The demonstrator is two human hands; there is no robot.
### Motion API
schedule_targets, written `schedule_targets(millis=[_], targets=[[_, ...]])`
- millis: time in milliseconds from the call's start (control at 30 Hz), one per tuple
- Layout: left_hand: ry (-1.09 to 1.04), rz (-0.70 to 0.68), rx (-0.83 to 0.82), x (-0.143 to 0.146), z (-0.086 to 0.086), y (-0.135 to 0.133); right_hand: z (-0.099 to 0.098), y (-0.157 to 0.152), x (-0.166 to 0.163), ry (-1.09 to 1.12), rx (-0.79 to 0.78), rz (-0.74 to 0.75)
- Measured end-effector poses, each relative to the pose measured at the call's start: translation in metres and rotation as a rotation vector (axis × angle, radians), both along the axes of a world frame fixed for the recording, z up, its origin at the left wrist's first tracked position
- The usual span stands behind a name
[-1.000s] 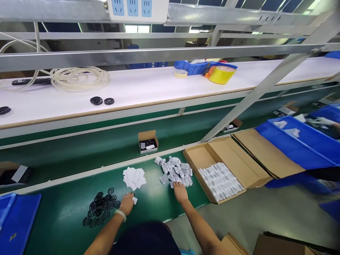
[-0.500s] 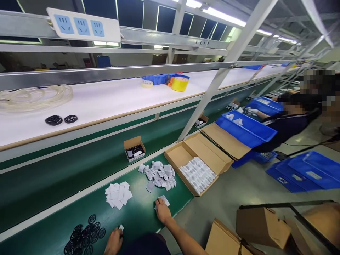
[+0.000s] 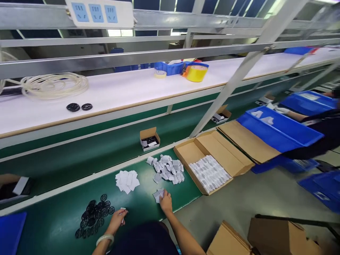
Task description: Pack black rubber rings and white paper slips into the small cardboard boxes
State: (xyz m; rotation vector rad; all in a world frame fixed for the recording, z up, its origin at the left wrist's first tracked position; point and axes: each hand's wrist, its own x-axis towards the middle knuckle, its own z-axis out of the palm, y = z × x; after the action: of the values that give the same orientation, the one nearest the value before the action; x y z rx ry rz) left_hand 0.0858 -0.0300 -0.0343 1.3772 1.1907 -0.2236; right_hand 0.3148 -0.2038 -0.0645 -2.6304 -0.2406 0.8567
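My left hand (image 3: 117, 219) pinches a small white paper slip (image 3: 123, 209) on the green table, just right of a pile of black plastic rings (image 3: 93, 214). My right hand (image 3: 166, 202) rests on a small grey packet (image 3: 158, 194) near the table's front edge. Beyond my hands lie a pile of white slips (image 3: 126, 181) and a heap of grey packets (image 3: 166, 169).
An open cardboard box (image 3: 191, 152) with rows of white packets sits to the right. A small open carton (image 3: 149, 139) rides the green conveyor behind. Blue bins (image 3: 278, 129) and another person's arm lie at the far right. Tape rolls, coiled tubing and two black rings sit on the white shelf.
The camera swung right and back. My right hand drew a packet from the heap toward the table's front edge. My left hand left the pile of slips holding one slip.
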Motion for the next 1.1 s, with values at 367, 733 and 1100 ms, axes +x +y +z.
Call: schedule_targets(millis=[367,733,1100], targets=[[-0.23,0.517,-0.094,-0.032,0.053,0.016,-0.011,0.024,-0.002,0.258,0.562,-0.261],[-0.419,0.841,-0.178,-0.086,0.075,0.051,0.028,0.061,-0.012,0.606,0.889,-0.426],[-0.462,1.034,-0.172,-0.145,0.075,0.099,0.039,0.096,-0.028,0.756,0.828,-0.462]])
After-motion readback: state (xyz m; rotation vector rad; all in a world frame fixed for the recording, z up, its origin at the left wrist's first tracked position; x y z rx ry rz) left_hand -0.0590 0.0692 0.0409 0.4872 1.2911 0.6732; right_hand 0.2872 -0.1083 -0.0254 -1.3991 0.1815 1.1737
